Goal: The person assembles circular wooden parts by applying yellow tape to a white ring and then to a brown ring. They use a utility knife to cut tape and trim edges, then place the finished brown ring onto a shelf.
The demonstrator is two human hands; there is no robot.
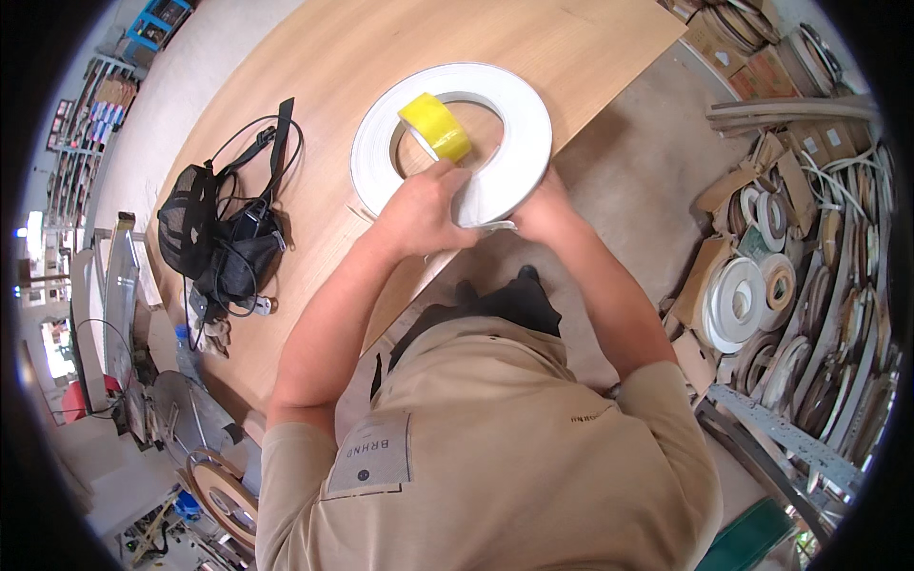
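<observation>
A large white roll of edge banding lies flat near the edge of the wooden table, partly overhanging it. On top of it, across the central hole, rests a roll of yellow tape, tilted. My left hand is closed on the near side of the white roll, its fingers just below the tape. From the right, my right hand grips the roll's outer edge, with most of its fingers hidden underneath. Between the two hands a loose white strip end shows.
A black mesh cap and a black pouch with cables and straps lie left on the wooden table. To the right, cardboard boxes and a rack hold several banding rolls. A metal beam runs at lower right.
</observation>
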